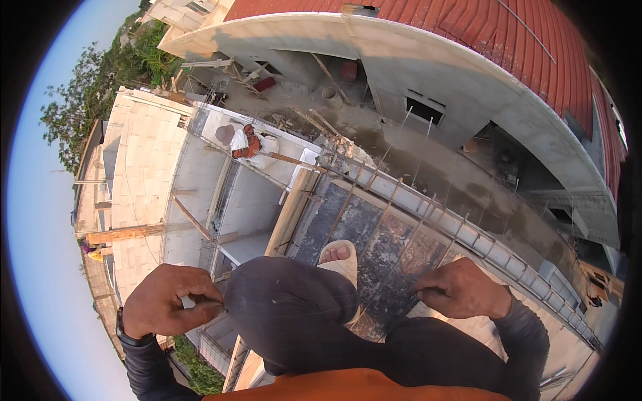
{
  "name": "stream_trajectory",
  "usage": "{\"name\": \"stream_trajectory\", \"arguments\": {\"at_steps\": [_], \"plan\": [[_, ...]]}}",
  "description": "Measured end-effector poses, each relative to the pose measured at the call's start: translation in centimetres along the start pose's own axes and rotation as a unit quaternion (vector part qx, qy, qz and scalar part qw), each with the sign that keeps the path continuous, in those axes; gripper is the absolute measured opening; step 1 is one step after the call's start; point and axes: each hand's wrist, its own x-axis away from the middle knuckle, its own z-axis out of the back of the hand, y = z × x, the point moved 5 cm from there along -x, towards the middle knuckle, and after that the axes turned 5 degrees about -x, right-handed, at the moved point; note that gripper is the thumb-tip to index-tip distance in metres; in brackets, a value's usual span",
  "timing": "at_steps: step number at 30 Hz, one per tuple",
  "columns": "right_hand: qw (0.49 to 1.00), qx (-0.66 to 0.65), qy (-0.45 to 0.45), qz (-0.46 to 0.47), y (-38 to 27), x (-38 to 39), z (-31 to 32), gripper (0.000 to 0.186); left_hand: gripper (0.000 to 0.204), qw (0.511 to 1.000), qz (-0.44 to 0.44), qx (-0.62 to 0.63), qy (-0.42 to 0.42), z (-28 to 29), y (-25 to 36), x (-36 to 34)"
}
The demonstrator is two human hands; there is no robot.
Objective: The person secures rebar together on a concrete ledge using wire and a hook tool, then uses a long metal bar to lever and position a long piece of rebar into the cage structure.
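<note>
Head view: a red-roofed building (435, 27) stands beyond a dark, worn panel (358, 217) ahead of the person. Thin steel rods (384, 212) cross the panel, long axes running away from the body, slanting right. One bent knee (287, 301) and a sandalled foot (342, 271) are at its near left. The right hand (461, 289) is nearer the rods — at the panel's near right, knuckles up, fingers curled. Left of the panel, the left hand (172, 301) rings thumb and forefinger — whether either grips anything, I cannot tell.
</note>
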Motion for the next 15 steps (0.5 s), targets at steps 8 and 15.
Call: {"name": "stream_trajectory", "arguments": {"at_steps": [8,15], "plan": [[0.973,0.093,-0.076,0.194,-4.5,-3.6,-3.5,0.017,0.066,0.976,-0.003,0.216,-0.030,-12.9,4.6,-2.6],[0.978,0.049,-0.177,0.103,-3.0,-2.3,-5.0,0.023,0.023,0.976,-0.208,-0.011,0.058,-17.5,7.2,-7.8]]}}
